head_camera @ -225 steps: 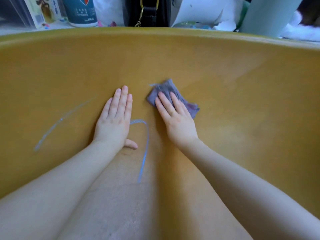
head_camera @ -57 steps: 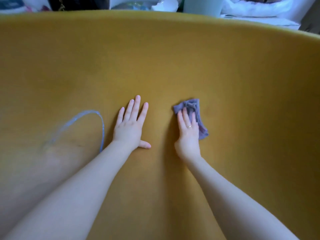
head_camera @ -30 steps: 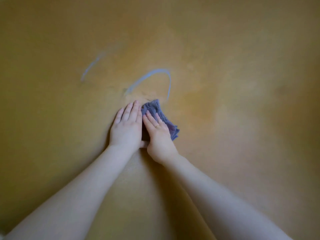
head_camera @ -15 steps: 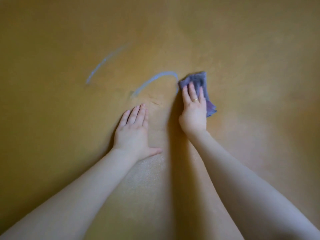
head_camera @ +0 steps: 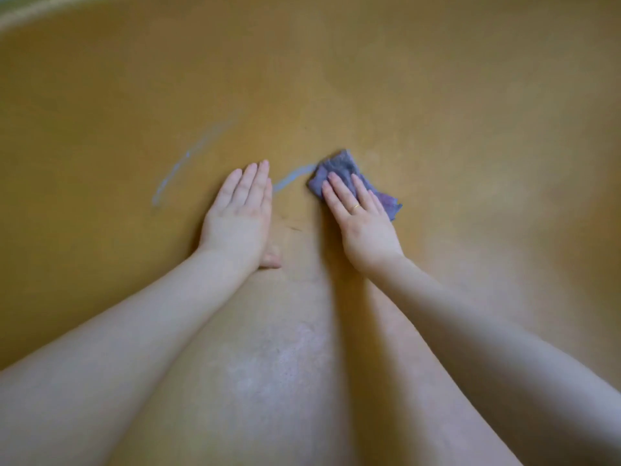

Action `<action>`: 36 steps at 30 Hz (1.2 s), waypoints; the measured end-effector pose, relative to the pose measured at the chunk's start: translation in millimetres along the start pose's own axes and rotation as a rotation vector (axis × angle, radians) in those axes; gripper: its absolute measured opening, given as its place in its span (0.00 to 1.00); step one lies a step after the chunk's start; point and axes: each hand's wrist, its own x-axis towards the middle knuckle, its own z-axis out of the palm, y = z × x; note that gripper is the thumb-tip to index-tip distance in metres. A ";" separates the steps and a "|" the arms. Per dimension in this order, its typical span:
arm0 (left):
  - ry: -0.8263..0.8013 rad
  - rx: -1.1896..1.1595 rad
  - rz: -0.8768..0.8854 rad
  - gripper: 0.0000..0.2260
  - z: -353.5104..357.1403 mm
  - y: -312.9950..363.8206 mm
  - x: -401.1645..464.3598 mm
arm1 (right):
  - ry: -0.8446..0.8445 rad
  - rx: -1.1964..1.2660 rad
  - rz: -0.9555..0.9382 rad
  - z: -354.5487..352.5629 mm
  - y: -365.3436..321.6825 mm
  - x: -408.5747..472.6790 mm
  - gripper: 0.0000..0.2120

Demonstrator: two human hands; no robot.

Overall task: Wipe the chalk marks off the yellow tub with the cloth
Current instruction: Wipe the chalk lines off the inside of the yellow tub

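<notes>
The yellow tub (head_camera: 437, 95) fills the whole view, seen from inside. My right hand (head_camera: 361, 218) presses flat, fingers straight, on a crumpled grey-purple cloth (head_camera: 339, 171) against the tub's surface. A short pale-blue chalk stroke (head_camera: 290, 178) runs left from the cloth's edge toward my left hand (head_camera: 240, 213), which rests flat on the tub beside it. A fainter curved chalk line (head_camera: 174, 173) lies further left. A ring shows on my right hand.
A whitish, smeared patch (head_camera: 279, 358) lies on the tub's floor between my forearms. A strip of the tub's rim (head_camera: 30, 11) shows at the top left corner.
My right hand has slid the cloth down and left over the chalk arc; only a short stroke of it still shows. My left hand has shifted slightly toward that stroke.
</notes>
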 end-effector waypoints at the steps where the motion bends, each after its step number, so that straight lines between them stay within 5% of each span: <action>1: 0.009 -0.004 -0.007 0.55 1.9 -1.2 0.7 | 0.065 -0.044 0.019 -7.8 10.0 13.9 0.31; 7: 0.029 -0.028 -0.005 0.56 11.8 -5.9 5.7 | 0.316 0.003 0.073 -3.3 -2.8 45.7 0.31; 10: 0.014 -0.047 -0.005 0.56 11.4 -5.4 6.1 | 0.216 0.088 -0.102 27.0 -41.2 5.3 0.32; 16: 0.028 -0.046 -0.002 0.55 10.9 -6.1 2.8 | -0.015 0.208 -0.154 25.2 -47.3 -21.0 0.32; 21: 0.037 -0.043 0.001 0.56 14.0 -7.9 3.3 | 0.109 0.085 0.004 -3.1 -20.1 42.4 0.31; 25: 0.054 -0.053 -0.003 0.56 15.2 -6.4 5.2 | 0.271 0.215 0.093 -14.8 -24.0 65.9 0.37; 30: 0.034 -0.040 -0.015 0.55 12.1 -2.1 3.5 | 0.094 0.296 -0.103 19.6 -57.5 4.2 0.31; 36: -0.038 -0.053 -0.066 0.52 -1.6 4.5 -13.9 | -0.258 0.415 -0.129 10.6 -72.4 -60.5 0.39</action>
